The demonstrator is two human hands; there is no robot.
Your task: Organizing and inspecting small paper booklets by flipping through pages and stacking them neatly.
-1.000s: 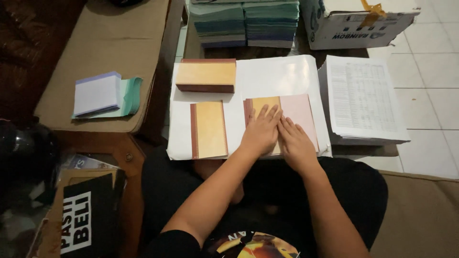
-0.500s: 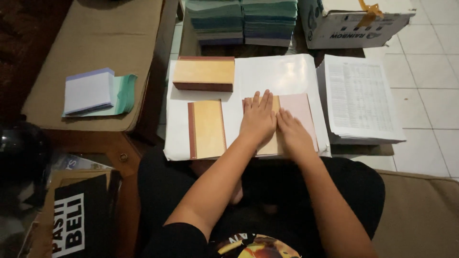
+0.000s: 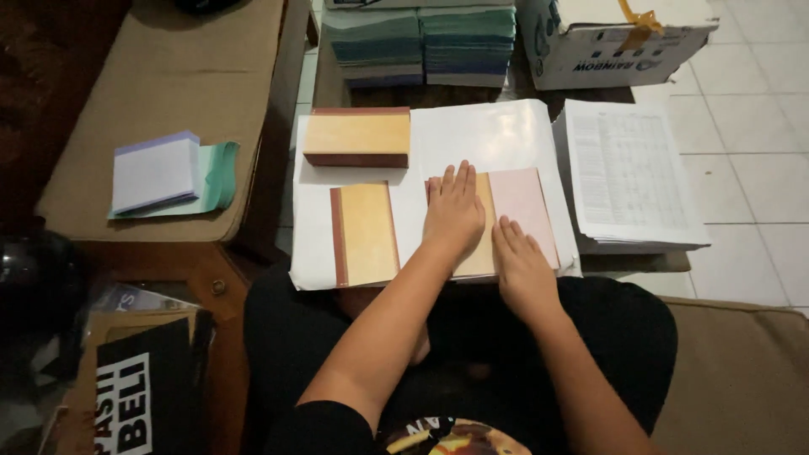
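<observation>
Head view: left hand (image 3: 453, 215) flat, fingers spread, pressing the yellow cover (image 3: 482, 221) where it meets the pink sheet (image 3: 524, 211); right hand (image 3: 524, 268) flat at the lower edge, gripping nothing. Booklet sits on white paper (image 3: 489, 139), directly under both palms. Best to keep even pressure along the seam, edges flush

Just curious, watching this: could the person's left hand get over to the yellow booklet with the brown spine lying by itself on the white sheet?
Probably yes. The left hand lies flat on the pink and yellow booklet, and the yellow booklet with the brown spine lies just beside it on the white sheet, with only bare paper between them.
</observation>
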